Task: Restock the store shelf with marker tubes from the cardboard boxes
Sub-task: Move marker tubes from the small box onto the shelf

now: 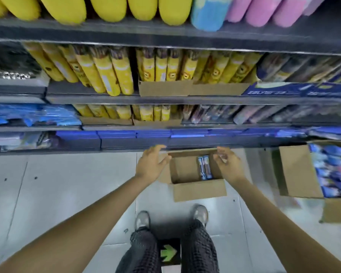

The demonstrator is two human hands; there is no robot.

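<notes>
A small open cardboard box (199,189) sits on the floor in front of the shelf, with two blue marker tubes (205,167) lying in its right half. My left hand (151,164) hovers at the box's left flap, fingers spread and relaxed, holding nothing. At the box's right side my right hand (227,164) is loosely curved and empty. Yellow marker tubes (110,73) stand in rows on the middle shelf (91,99), some in cardboard trays. Darker tubes (207,113) fill the shelf below on the right.
A larger open cardboard box (297,172) full of blue and pink packs stands on the floor at the right. Blue flat boxes (116,136) line the lowest shelf. My two feet (143,219) stand on the grey tiled floor just behind the small box.
</notes>
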